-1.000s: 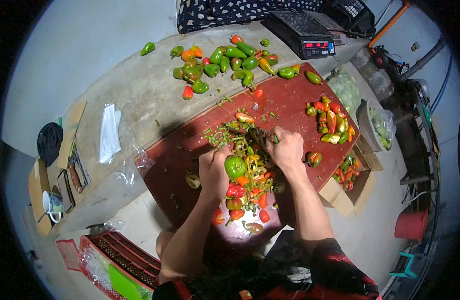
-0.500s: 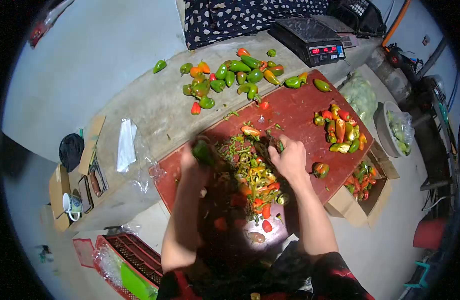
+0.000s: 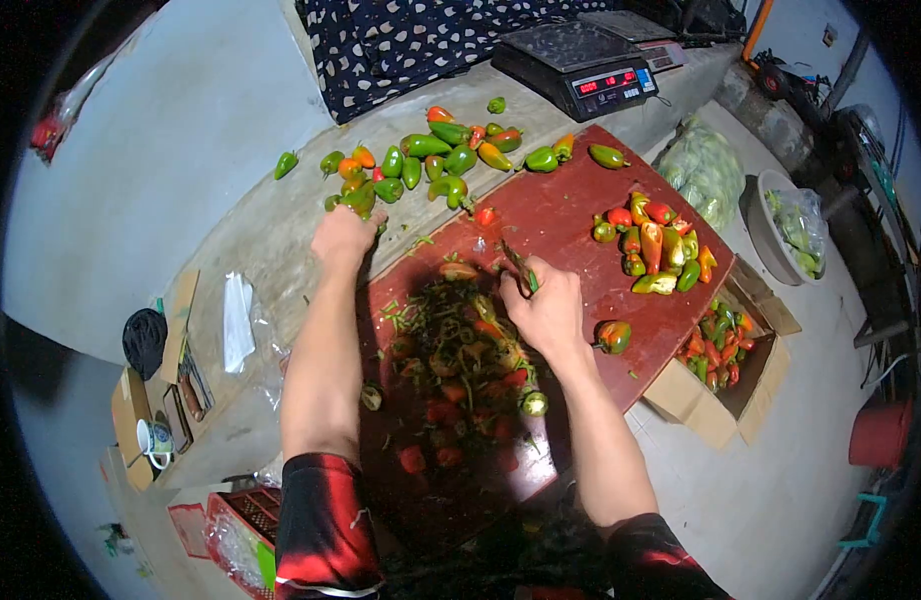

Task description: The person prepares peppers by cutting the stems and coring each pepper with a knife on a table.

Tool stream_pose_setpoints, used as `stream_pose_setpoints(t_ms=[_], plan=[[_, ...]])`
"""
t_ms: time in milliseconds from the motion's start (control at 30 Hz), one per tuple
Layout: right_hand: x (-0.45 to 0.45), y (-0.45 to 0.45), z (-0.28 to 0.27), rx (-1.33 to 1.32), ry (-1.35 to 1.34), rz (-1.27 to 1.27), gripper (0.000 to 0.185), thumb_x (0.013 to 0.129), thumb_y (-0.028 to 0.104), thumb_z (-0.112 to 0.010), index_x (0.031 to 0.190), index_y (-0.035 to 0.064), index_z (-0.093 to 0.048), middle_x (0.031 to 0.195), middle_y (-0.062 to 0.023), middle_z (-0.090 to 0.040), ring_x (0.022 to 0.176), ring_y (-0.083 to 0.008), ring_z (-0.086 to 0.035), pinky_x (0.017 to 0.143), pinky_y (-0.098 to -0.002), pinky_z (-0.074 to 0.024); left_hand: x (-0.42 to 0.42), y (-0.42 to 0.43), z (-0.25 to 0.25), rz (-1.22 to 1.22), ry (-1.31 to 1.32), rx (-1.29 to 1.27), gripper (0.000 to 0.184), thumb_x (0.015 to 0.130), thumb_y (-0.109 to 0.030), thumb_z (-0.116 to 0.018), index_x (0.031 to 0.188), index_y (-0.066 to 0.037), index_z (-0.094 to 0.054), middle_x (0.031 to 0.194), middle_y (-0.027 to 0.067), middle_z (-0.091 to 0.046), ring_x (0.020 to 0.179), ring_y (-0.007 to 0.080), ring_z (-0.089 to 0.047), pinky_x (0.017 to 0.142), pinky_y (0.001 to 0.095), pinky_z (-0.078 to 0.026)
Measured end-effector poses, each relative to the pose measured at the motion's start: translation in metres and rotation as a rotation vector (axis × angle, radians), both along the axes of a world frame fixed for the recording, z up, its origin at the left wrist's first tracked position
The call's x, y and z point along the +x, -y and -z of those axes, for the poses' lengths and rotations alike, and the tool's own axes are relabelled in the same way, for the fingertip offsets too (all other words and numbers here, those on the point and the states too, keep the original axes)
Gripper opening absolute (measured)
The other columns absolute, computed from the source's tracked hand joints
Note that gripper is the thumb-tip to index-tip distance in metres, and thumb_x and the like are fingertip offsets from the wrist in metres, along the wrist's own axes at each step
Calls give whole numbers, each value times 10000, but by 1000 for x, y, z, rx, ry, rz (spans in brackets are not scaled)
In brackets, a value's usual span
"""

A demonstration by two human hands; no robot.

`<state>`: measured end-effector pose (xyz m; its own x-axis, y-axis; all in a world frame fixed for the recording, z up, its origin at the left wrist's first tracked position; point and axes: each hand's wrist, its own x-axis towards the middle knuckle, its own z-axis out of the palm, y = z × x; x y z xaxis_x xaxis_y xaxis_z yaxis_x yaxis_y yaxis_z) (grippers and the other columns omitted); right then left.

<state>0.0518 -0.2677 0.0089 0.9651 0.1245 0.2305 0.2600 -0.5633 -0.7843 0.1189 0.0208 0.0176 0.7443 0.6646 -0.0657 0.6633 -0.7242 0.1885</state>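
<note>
My left hand (image 3: 345, 238) reaches over the near edge of a pile of peppers on the concrete ledge. Its fingertips are at a green pepper (image 3: 358, 200), partly hidden, so whether they grip it is unclear. In my right hand (image 3: 544, 305) is a knife (image 3: 521, 266) with some green on its handle, held above the red board (image 3: 601, 290). Below and between my arms lie cut pepper pieces (image 3: 461, 350), green strips and red chunks, much of them in shadow.
Whole and split peppers (image 3: 653, 245) sit on the board's right side, with a single pepper (image 3: 613, 337) nearer. A cardboard box (image 3: 766, 385) of peppers stands beyond the right edge. Behind are a digital scale (image 3: 581, 75), a plastic bag (image 3: 706, 165) and a grey basin (image 3: 766, 225).
My left hand has moved from above the board, where it had a green pepper, forward to the pile on the ledge. The right hand still holds the knife. The view has shifted.
</note>
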Motion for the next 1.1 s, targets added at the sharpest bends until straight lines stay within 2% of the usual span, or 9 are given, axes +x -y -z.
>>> stream_pose_setpoints(t_ms=[133, 267, 433, 500, 633, 767, 900, 967, 1100], plan=[[0, 1, -4, -14, -22, -6, 203, 829, 220, -662, 809, 18, -648, 673, -220, -630, 675, -428, -643, 643, -487, -507, 12, 10, 8, 39, -84, -30, 601, 735, -492, -797, 1120, -42, -695, 1130, 182, -700, 1064, 323, -673, 893, 446, -541], [-1, 0, -1, -10, -31, -5, 209, 828, 222, -668, 804, 17, -641, 678, -220, -635, 693, -429, -647, 651, -493, -506, -18, 23, 13, 98, 188, -74, 501, 679, -314, -830, 1073, -30, -708, 1072, 200, -711, 1012, 329, -687, 884, 411, -538], [-5, -8, 7, -105, 36, -124, 216, 817, 228, -694, 853, 22, -638, 741, -216, -662, 729, -430, -655, 663, -512, -510, -86, 34, 27, 266, 534, -667, 395, 722, -183, -768, 1051, 19, -683, 996, 99, -725, 901, 199, -682, 834, 327, -519], [-11, -13, 9, -161, 77, -186, 214, 807, 226, -708, 856, 32, -635, 746, -211, -665, 730, -426, -656, 666, -511, -516, -117, 39, 31, 280, 596, -1184, 358, 758, -108, -725, 1091, 13, -677, 988, 50, -707, 906, 144, -656, 835, 300, -514], [-24, -26, 16, -311, 160, -371, 219, 771, 225, -748, 849, 61, -625, 747, -190, -671, 731, -408, -661, 668, -499, -529, -160, 54, 33, 294, 609, -1461, 339, 783, -79, -722, 1107, 8, -677, 1007, 65, -710, 910, 151, -661, 859, 288, -515], [-30, -31, 24, -438, 139, -440, 221, 760, 221, -761, 849, 73, -623, 753, -180, -673, 729, -397, -662, 660, -494, -527, -174, 68, 37, 291, 632, -1318, 352, 737, -171, -814, 1026, 1, -712, 927, 30, -719, 853, 139, -662, 805, 299, -518], [-32, -34, 26, -450, 189, -461, 209, 742, 194, -752, 817, 71, -602, 738, -163, -662, 705, -391, -654, 645, -498, -519, -176, 60, 36, 389, 525, -1208, 316, 719, -121, -801, 997, -4, -707, 863, 13, -705, 782, 110, -649, 759, 304, -531], [-32, -36, 26, -448, 218, -477, 206, 733, 182, -749, 803, 69, -591, 725, -158, -653, 691, -389, -649, 636, -498, -517, -177, 59, 38, 458, 526, -802, 266, 674, -125, -835, 880, -16, -708, 795, 19, -706, 735, 86, -646, 706, 297, -532], [-37, -41, 30, -418, 288, -503, 203, 710, 156, -737, 778, 69, -566, 694, -144, -631, 661, -382, -637, 596, -489, -509, -180, 65, 35, 492, 639, -735, 297, 632, -130, -861, 842, -10, -689, 770, 58, -701, 710, 89, -650, 663, 288, -534]])
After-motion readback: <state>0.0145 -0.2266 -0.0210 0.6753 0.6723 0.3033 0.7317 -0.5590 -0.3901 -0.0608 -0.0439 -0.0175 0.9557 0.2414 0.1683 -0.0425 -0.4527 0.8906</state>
